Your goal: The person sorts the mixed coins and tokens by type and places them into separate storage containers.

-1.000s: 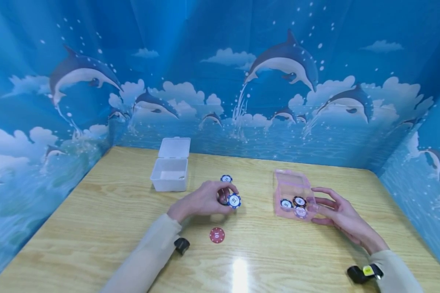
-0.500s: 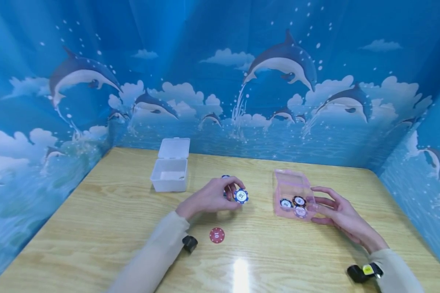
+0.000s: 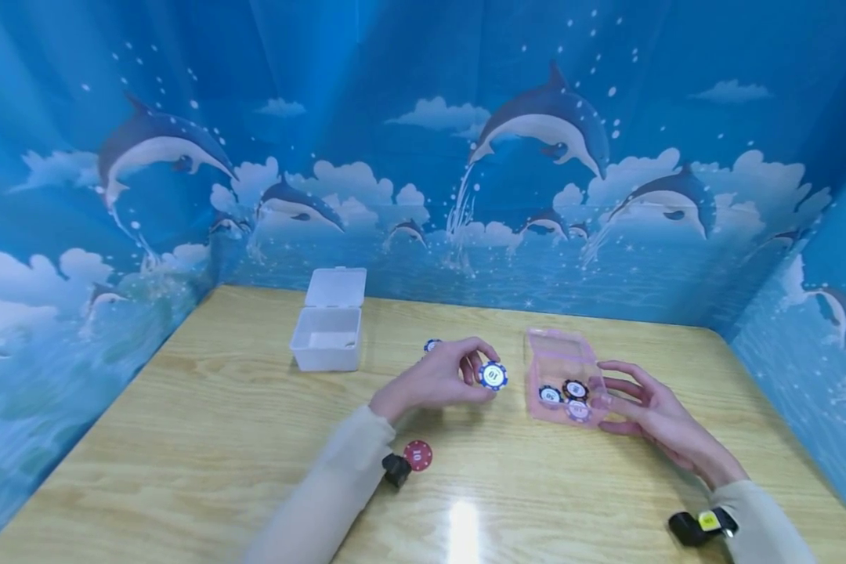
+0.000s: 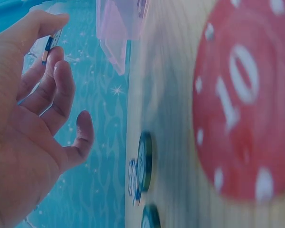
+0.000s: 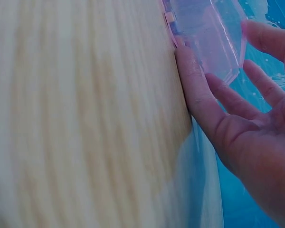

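Left hand point(image 3: 437, 380) pinching blue chip marked 10 point(image 3: 493, 376) above table point(image 3: 183, 439), right hand point(image 3: 648, 415) relaxed, fingers straight against pink box point(image 3: 560, 356) holding 3 chips.

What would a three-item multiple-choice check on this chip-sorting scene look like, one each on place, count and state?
1. Where does the red chip lie?
A. inside the white box
B. on the table beside the left forearm
C. inside the pink box

2. How many chips show inside the pink box?
A. one
B. three
C. six

3. What is the left hand doing?
A. resting flat on the table
B. closing the white box's lid
C. pinching a blue chip in its fingers

Answers:
1. B, as the head view shows it flat on the wood by the sleeve.
2. B, as three chips sit together on its floor.
3. C, as the blue chip is held at the fingertips, above the table near the pink box, whose side the right hand touches.
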The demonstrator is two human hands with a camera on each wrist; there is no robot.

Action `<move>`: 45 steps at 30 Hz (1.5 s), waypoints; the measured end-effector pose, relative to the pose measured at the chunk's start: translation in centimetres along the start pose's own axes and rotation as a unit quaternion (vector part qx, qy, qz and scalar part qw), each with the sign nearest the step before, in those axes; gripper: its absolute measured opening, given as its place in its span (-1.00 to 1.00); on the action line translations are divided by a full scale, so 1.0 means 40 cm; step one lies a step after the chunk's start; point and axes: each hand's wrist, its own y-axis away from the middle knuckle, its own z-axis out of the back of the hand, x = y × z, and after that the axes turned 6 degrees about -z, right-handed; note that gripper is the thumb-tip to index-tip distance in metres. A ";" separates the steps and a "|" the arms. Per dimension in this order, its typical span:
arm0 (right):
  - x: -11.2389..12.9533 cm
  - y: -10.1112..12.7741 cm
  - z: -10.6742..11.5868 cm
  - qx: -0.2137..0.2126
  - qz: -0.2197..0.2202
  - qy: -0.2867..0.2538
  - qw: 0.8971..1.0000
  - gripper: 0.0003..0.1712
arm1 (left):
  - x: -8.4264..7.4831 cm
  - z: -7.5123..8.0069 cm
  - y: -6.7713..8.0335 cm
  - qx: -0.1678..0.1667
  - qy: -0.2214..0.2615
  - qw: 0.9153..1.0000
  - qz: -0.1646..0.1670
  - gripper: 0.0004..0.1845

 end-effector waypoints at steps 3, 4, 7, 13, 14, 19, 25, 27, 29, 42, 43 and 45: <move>0.002 -0.001 -0.001 -0.004 -0.008 0.003 1.000 -0.25 | -0.003 -0.014 -0.011 0.000 0.000 1.000 0.002 -0.54; 0.002 -0.001 -0.001 -0.004 -0.008 0.004 1.000 -0.25 | -0.005 -0.018 -0.014 0.001 0.002 1.000 0.003 -0.54; 0.002 0.001 0.000 -0.001 -0.003 0.003 1.000 -0.27 | -0.011 -0.027 -0.026 0.004 0.007 1.000 0.001 -0.54; 0.000 0.002 0.001 -0.001 -0.004 -0.003 1.000 -0.30 | -0.019 -0.044 -0.048 0.014 0.014 1.000 -0.005 -0.53; 0.000 0.002 0.001 -0.002 -0.005 -0.003 1.000 -0.30 | -0.020 -0.047 -0.052 0.014 0.017 1.000 -0.007 -0.53; -0.001 0.001 0.000 -0.006 -0.008 0.000 1.000 -0.30 | -0.024 -0.062 -0.069 0.014 0.030 0.999 -0.015 -0.54; -0.002 0.002 0.001 -0.008 -0.003 0.000 1.000 -0.30 | -0.028 -0.084 -0.089 0.016 0.043 0.999 -0.011 -0.52; -0.003 0.002 0.002 -0.007 0.001 -0.001 1.000 -0.31 | -0.030 -0.092 -0.096 0.014 0.042 0.999 -0.012 -0.50; -0.005 0.002 0.003 -0.007 0.004 -0.001 1.000 -0.31 | -0.031 -0.099 -0.102 0.012 0.041 0.999 -0.013 -0.49; -0.006 -0.003 0.000 -0.008 -0.002 0.000 1.000 -0.30 | -0.043 -0.126 -0.133 0.008 0.056 0.998 0.001 -0.48; -0.005 -0.003 0.000 -0.007 -0.001 -0.001 1.000 -0.30 | -0.043 -0.128 -0.135 0.007 0.057 0.998 0.002 -0.47; -0.005 -0.003 0.000 -0.005 0.003 -0.003 1.000 -0.31 | -0.044 -0.131 -0.138 0.006 0.057 0.998 0.005 -0.47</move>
